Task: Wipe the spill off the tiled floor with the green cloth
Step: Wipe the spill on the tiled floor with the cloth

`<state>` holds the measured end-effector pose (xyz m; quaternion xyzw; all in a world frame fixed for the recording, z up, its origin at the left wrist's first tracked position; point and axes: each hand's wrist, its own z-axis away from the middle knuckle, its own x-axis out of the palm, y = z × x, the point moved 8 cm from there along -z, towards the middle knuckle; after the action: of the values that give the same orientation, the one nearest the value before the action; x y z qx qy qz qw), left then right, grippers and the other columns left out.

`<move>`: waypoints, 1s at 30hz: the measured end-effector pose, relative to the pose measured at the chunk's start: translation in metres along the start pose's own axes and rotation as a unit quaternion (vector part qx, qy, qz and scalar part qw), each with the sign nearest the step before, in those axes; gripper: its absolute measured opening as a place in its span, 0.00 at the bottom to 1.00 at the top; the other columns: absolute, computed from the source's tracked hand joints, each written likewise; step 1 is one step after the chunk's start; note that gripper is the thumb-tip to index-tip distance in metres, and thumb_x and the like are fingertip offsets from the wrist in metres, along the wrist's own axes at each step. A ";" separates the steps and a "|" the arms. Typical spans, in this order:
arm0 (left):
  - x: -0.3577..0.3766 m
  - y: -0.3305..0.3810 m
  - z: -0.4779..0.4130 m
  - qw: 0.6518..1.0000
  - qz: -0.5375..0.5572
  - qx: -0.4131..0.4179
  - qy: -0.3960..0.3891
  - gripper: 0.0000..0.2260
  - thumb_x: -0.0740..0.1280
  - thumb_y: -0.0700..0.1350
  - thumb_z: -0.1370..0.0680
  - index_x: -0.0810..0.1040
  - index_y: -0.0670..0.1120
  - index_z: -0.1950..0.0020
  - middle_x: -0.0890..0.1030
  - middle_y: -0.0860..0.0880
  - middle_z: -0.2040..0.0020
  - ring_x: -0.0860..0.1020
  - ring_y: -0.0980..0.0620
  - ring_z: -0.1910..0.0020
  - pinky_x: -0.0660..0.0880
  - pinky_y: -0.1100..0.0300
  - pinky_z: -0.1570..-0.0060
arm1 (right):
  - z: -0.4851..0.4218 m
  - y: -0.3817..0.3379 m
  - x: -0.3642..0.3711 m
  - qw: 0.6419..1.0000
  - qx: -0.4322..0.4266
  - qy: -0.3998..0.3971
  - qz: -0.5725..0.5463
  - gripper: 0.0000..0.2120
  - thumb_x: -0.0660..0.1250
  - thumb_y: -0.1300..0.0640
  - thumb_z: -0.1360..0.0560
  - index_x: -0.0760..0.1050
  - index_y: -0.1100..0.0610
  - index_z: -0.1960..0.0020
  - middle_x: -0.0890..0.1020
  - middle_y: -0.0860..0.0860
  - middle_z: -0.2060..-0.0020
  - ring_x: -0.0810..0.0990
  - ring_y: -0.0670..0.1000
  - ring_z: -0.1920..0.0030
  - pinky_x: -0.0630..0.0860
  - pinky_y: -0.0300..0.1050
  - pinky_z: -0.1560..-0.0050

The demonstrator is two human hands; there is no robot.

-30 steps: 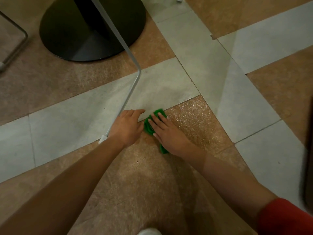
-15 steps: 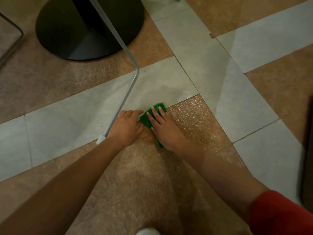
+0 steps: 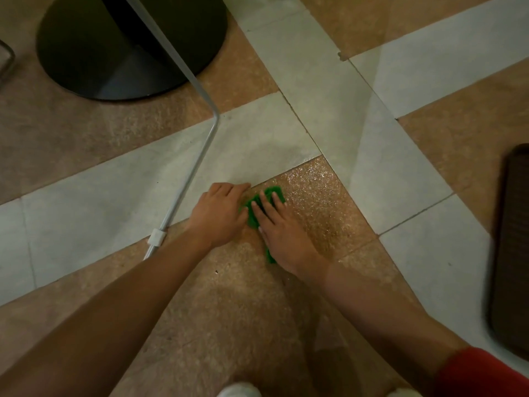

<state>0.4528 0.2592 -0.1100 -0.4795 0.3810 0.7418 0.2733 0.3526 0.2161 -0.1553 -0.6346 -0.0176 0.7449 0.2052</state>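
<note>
A green cloth [image 3: 252,212] lies bunched on a brown floor tile, mostly covered by my right hand [image 3: 279,230], whose fingers press flat on it. My left hand [image 3: 219,214] rests on the floor right beside the cloth, its thumb side touching the cloth's left edge, fingers curled down. A glistening wet patch, the spill [image 3: 312,190], spreads over the brown tile just beyond and to the right of the cloth, up to the corner where the grey tiles meet.
A bent metal chair leg [image 3: 197,161] with a white foot clip [image 3: 157,236] runs along the floor left of my left hand. A black round table base [image 3: 86,53] stands at the top left. A dark seat edge [image 3: 512,247] is at the right. My white shoe tips show at the bottom.
Both hands and the cloth have shifted slightly toward me and to the left across the brown tile, leaving more of the wet patch uncovered beyond the cloth.
</note>
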 end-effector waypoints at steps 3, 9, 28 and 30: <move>-0.001 0.002 -0.002 1.000 0.001 -0.008 0.003 0.24 0.60 0.49 0.23 0.62 0.48 0.27 0.71 0.43 0.33 0.65 0.44 0.32 0.63 0.51 0.34 | 0.023 -0.009 0.007 0.997 -0.074 -0.010 -0.001 0.25 0.50 0.55 0.18 0.47 0.55 0.24 0.47 0.54 0.24 0.41 0.57 0.25 0.36 0.51 0.28; 0.005 0.013 -0.002 1.000 -0.007 0.003 -0.012 0.25 0.61 0.50 0.23 0.61 0.50 0.27 0.71 0.44 0.34 0.65 0.44 0.33 0.63 0.51 0.35 | 0.030 0.074 -0.009 0.991 0.130 0.017 -0.027 0.24 0.46 0.54 0.18 0.40 0.54 0.25 0.43 0.53 0.24 0.35 0.56 0.26 0.40 0.52 0.25; 0.016 0.060 -0.019 0.998 -0.012 0.054 0.005 0.25 0.61 0.52 0.24 0.61 0.51 0.27 0.71 0.44 0.33 0.65 0.44 0.33 0.65 0.49 0.37 | 0.061 0.080 -0.012 0.989 0.127 0.080 -0.004 0.24 0.51 0.54 0.19 0.48 0.57 0.26 0.49 0.54 0.25 0.43 0.58 0.25 0.40 0.51 0.28; 0.015 0.061 -0.020 0.999 -0.010 0.053 0.006 0.26 0.61 0.53 0.24 0.61 0.50 0.27 0.71 0.44 0.33 0.65 0.44 0.33 0.65 0.49 0.37 | 0.063 0.060 -0.004 0.997 0.037 0.049 0.044 0.25 0.53 0.53 0.19 0.50 0.59 0.26 0.52 0.56 0.26 0.46 0.59 0.26 0.43 0.54 0.27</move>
<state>0.4103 0.2091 -0.1100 -0.4726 0.4166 0.7147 0.3038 0.2763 0.1746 -0.1566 -0.6621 0.0479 0.7217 0.1961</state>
